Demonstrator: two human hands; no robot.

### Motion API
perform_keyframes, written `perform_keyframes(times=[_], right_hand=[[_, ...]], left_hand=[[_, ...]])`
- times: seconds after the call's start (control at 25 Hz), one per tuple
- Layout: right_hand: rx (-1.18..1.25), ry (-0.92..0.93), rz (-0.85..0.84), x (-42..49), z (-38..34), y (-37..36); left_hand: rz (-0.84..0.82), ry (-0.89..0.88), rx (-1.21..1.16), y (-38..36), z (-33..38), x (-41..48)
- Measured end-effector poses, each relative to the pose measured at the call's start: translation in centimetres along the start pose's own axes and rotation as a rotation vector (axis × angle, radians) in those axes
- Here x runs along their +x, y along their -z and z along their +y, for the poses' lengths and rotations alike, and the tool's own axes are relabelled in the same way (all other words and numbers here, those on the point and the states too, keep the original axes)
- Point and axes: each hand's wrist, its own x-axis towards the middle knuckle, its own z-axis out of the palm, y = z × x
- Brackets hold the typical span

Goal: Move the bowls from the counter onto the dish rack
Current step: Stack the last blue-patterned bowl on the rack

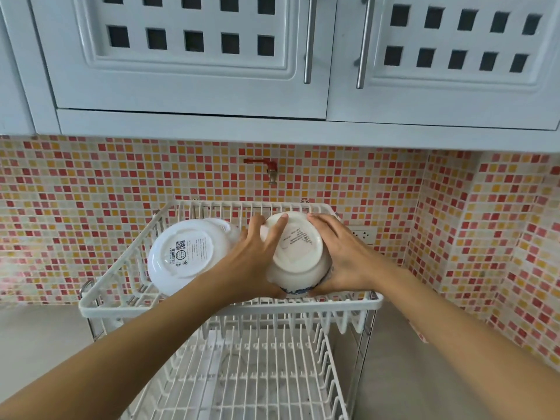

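A white two-tier dish rack point(230, 307) stands on the counter against the tiled wall. In its upper tier a white bowl point(185, 253) leans upside down at the left, label showing. To its right a cream bowl with a blue pattern at the rim point(298, 256) is held upside down over the upper tier. My left hand point(251, 262) grips its left side and my right hand point(342, 256) grips its right side. Whether this bowl rests on the wires is hidden by my hands.
The rack's lower tier point(257, 377) shows bare white wires. A red tap point(266, 168) sticks out of the mosaic wall above the rack, and a wall socket point(365, 234) sits to the right. White cabinets point(194, 56) hang overhead. Grey counter point(39, 338) lies on both sides.
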Motion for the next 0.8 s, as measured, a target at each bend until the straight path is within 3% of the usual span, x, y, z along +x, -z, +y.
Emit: perform_keyframes(times=[0.2,0.36,0.48,0.56,0.68,0.8], right_hand=[[0.007,-0.008,-0.014,0.0,-0.1,0.1],[0.030,-0.044,-0.041,-0.2,-0.1,0.1],[0.029,-0.069,-0.053,-0.1,-0.2,0.4],[0.033,-0.058,-0.061,0.2,-0.6,0.3],[0.034,-0.026,-0.057,0.6,-1.6,0.0],[0.027,-0.041,-0.030,0.8,-1.9,-0.3]], left_hand=[[-0.075,0.033,-0.022,-0.3,-0.2,-0.2],[-0.137,0.056,-0.172,2.1,-1.0,-0.6],[-0.079,0.135,-0.055,6.7,-3.6,-2.1],[-0.152,0.213,0.033,8.4,-6.1,-3.8],[-0.287,0.310,0.059,7.3,-8.7,-6.0],[-0.230,0.275,0.085,5.1,-9.3,-6.5]])
